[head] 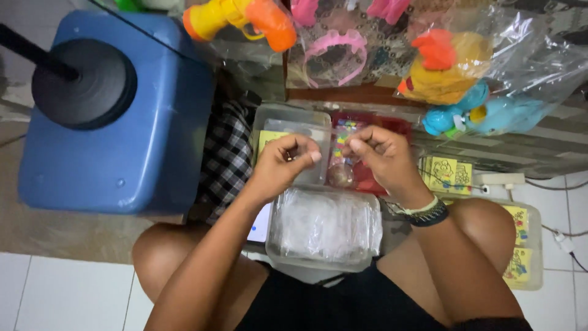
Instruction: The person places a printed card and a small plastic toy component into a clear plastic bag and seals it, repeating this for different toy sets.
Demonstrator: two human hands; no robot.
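Clear plastic, thin and crinkled, pinched between two bare hands above a seated lap: a small transparent bag stretched from the left hand to the right hand, both with fingertips closed on its upper edge, something small and dark caught in the left-hand pinch, too tiny to make out; hanging low in the bag, a round pinkish bead-like lump; directly below, resting on the thighs, a clear plastic tub packed with more folded transparent bags; just beyond the hands, a red tray of small coloured pieces beside a grey lidded box with a yellow card inside; on the right wrist, a dark-and-pale bracelet; to the right on the tiled floor, yellow picture cards and a second clear box with more of them; farther out, bagged plastic toys, an orange-and-yellow toy gun, a pink headband; at far left, a blue plastic container topped by a black round base.
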